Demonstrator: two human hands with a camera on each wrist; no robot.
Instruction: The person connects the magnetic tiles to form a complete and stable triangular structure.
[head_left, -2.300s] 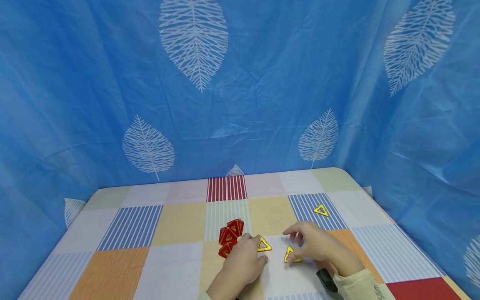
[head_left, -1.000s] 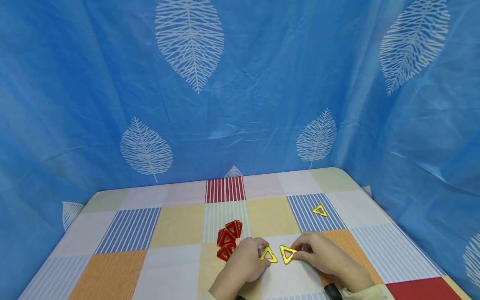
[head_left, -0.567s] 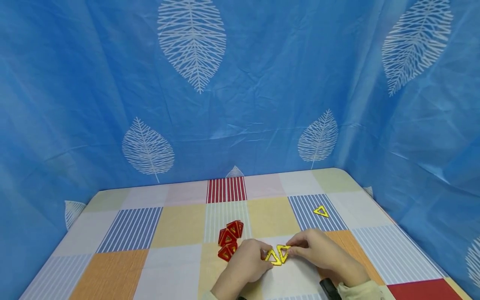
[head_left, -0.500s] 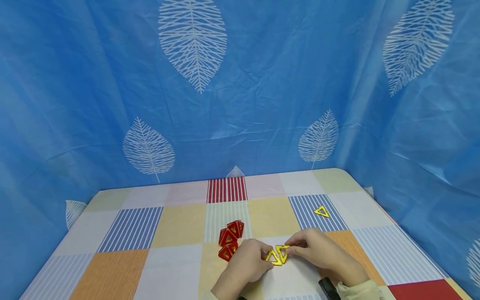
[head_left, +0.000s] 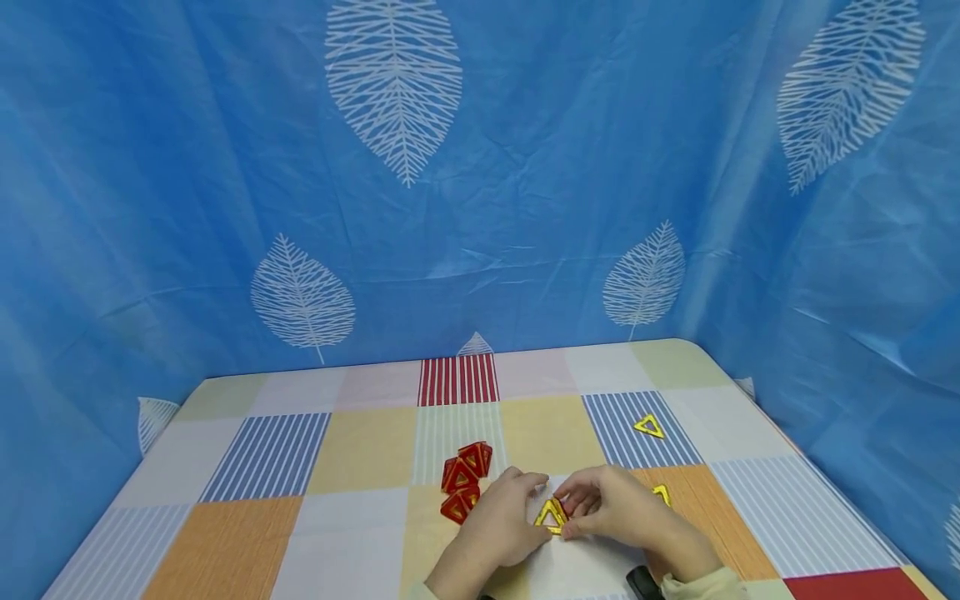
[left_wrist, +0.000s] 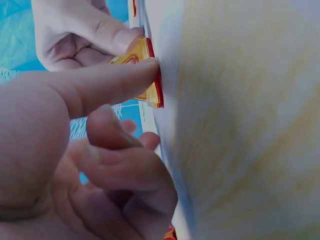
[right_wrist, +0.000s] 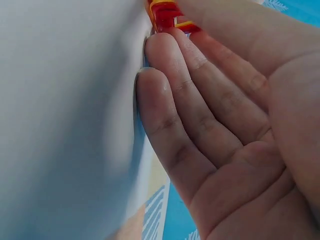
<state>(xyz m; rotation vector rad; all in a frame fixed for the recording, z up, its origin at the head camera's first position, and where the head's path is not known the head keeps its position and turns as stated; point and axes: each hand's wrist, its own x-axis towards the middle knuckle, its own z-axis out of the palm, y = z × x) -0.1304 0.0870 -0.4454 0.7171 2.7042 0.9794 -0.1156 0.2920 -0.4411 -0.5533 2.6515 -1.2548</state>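
My left hand point(head_left: 498, 521) has its thumb laid straight against a yellow triangular tile point(head_left: 552, 517); its other fingers are off the tile, bent in the left wrist view. From the other side my right hand point(head_left: 611, 510) pinches the tile between thumb and fingers. A red edge shows along the tile point(left_wrist: 156, 85) in the left wrist view, and red also shows on the tile point(right_wrist: 165, 15) by the right fingers. Whether it is one tile or two together, I cannot tell. Left of the hands lies a group of red triangular tiles point(head_left: 460, 475), partly overlapping.
One yellow triangle point(head_left: 649, 426) lies on the blue-striped patch at the right. Another yellow triangle point(head_left: 662, 493) peeks out behind the right hand. A patchwork cloth point(head_left: 352, 533) covers the table. Blue curtains point(head_left: 480, 250) stand behind and at the sides.
The hands closed in on each other, bringing two yellow triangles together. Now one triangle shape shows between them, with red at its side. The left index has lifted away.
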